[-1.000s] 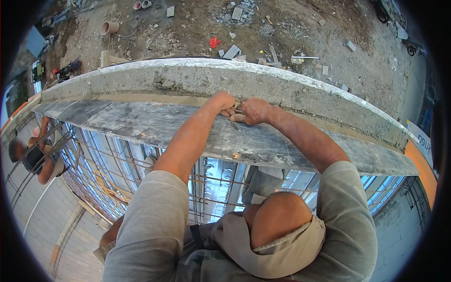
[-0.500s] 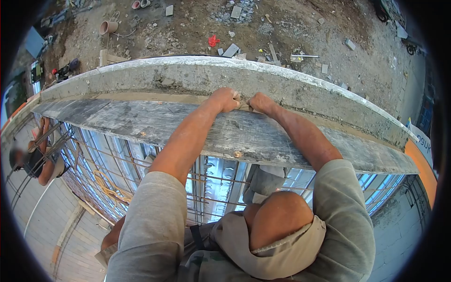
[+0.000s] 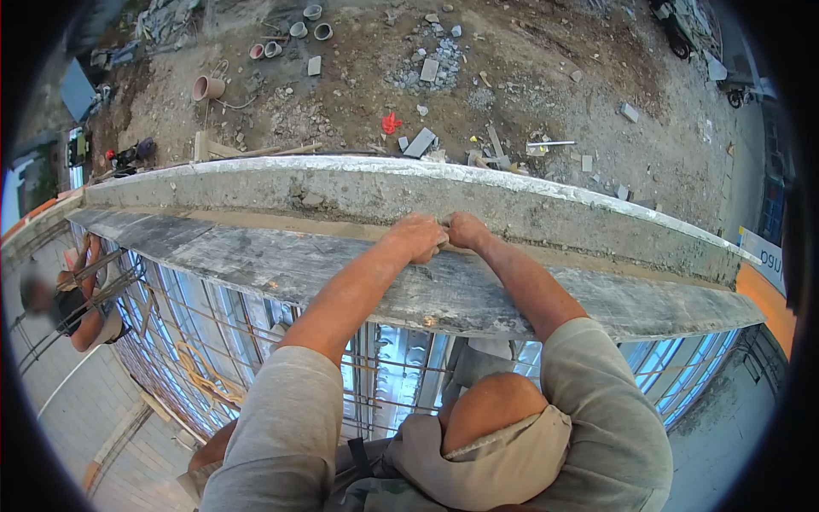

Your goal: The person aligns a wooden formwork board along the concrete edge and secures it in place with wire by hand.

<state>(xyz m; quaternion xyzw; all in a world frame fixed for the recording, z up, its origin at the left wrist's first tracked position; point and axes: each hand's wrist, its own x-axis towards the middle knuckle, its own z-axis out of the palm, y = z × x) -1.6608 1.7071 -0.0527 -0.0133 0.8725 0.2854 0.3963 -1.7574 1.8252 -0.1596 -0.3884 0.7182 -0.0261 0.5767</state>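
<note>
My left hand (image 3: 417, 237) is closed, its knuckles up, over the far edge of a long, worn grey board (image 3: 256, 256). Right beside it, my right hand (image 3: 467, 230) is also closed, and the fingers of both meet or nearly meet. Whatever is pinched between them, if anything, is too small and hidden to name. Both hands are at the seam where the board runs along a rough concrete ledge (image 3: 367, 189) with a white outer edge. A sandy-coloured strip (image 3: 290, 224) shows along that seam.
Below the board, thin steel bars (image 3: 367, 367) cross over shiny metal decking. Another person (image 3: 81, 299) crouches at the left among rods. My bent knee (image 3: 495, 410) is close under my arms. Beyond the ledge, the ground drops away, with buckets (image 3: 207, 87), blocks and rubble.
My view has tilted up, so the ledge, board and hands appear lower. My two hands have drawn closer together, both staying closed at the seam.
</note>
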